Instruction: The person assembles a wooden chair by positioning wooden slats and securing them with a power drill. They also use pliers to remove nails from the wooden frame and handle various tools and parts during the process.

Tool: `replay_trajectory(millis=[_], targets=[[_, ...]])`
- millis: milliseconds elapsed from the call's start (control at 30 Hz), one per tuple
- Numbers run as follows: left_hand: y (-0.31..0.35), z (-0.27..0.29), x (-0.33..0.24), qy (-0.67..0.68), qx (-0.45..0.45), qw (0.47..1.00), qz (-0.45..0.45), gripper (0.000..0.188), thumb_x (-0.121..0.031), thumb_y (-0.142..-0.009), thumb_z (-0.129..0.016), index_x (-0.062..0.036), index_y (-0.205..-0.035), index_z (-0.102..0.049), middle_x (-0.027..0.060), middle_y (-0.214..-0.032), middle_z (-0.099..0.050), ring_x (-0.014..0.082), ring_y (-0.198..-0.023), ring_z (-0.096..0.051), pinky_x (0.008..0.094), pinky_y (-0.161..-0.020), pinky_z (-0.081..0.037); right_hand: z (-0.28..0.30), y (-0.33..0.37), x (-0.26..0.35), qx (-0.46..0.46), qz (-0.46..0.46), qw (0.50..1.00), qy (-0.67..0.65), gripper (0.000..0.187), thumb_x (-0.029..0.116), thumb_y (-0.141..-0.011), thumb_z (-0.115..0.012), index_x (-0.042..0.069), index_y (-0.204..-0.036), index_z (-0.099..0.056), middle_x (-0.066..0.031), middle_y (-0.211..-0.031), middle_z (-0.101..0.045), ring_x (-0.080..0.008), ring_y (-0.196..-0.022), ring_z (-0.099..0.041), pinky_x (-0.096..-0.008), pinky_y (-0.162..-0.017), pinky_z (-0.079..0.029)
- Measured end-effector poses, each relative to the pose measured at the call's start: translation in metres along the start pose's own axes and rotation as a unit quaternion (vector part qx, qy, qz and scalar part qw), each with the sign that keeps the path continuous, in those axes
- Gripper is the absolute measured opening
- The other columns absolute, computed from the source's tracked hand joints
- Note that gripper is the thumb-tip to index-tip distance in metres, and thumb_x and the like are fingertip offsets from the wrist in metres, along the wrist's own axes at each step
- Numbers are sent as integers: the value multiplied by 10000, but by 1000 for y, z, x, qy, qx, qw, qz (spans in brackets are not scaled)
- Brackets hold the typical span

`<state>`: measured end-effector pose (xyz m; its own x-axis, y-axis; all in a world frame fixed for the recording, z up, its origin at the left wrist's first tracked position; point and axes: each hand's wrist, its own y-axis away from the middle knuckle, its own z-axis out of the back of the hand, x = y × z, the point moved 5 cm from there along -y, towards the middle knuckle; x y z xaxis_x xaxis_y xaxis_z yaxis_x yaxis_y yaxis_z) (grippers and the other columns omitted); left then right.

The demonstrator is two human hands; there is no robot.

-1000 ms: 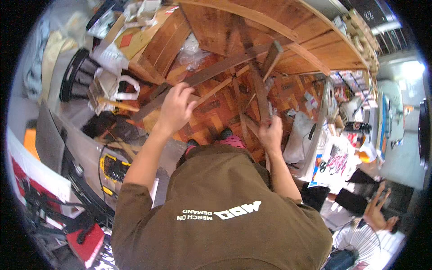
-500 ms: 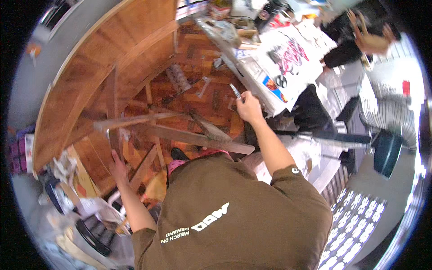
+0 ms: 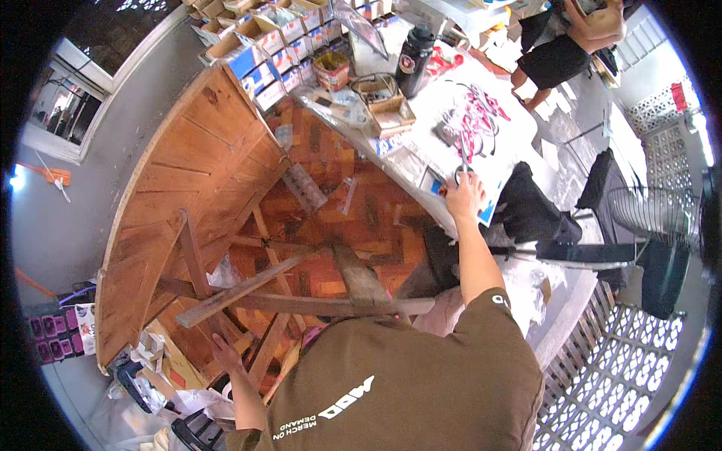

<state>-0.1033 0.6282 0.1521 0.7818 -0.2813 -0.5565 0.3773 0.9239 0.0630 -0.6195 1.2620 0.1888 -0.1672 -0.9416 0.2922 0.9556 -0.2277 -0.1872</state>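
At the near edge of the white-topped table [image 3: 505, 89], my right hand [image 3: 465, 197] has its fingers closed round a slim, dark-and-silver tool [image 3: 462, 171]; its exact kind is too small to tell. Just beyond it lies a tangle of pink, white and black cords [image 3: 475, 124]. My left hand [image 3: 227, 355] hangs low on the left with fingers extended and nothing in it, close to the wooden braces [image 3: 252, 289]. These belong to a large wooden tabletop [image 3: 177, 180] tipped on its side, its legs and crossbars facing me.
Small cardboard boxes [image 3: 259, 34] are stacked at the back, near a black bottle [image 3: 414, 60]. A black cloth [image 3: 530, 203] drapes over the table's right corner. A fan [image 3: 653, 210] stands at right. Another person [image 3: 560, 71] is at the far right. Plastic bags [image 3: 143, 417] lie lower left.
My right hand has moved from above the parquet floor onto the table's edge, carrying the slim tool. My left hand has come away from the wooden leg and dropped lower.
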Motion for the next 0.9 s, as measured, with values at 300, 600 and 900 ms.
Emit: replay_trajectory(millis=[300, 600, 900], targets=[[6, 3, -12, -102, 19, 992, 70, 765, -587, -1017, -326, 76, -1350, -512, 300, -1335, -553, 453, -1231, -525, 454, -1031, -401, 1, -61, 10, 151, -46, 981, 113, 427, 229, -838, -635, 33, -1212, -568, -230, -1217, -605, -391, -1178, -557, -502, -999, -430], [14, 3, -15, -18, -56, 997, 46, 658, -510, -1024, -414, 64, -1321, -538, 286, -1335, -551, 413, -1261, -507, 425, -1063, -373, 3, -75, -23, 53, -101, 984, -138, 323, 256, -910, -590, 11, -1121, -590, -244, -1024, -676, -400, -971, -648, -490, -878, -478], [122, -1, -247, 160, 283, 928, -182, 246, -171, -968, -594, 6, -1129, -648, 111, -1014, -664, 175, -927, -630, 331, -821, -512, 64, 202, 182, 392, 96, 789, -464, 156, 142, -972, -615, -3, -1029, -623, -89, -911, -652, -162, -794, -658, -306, -703, -533]])
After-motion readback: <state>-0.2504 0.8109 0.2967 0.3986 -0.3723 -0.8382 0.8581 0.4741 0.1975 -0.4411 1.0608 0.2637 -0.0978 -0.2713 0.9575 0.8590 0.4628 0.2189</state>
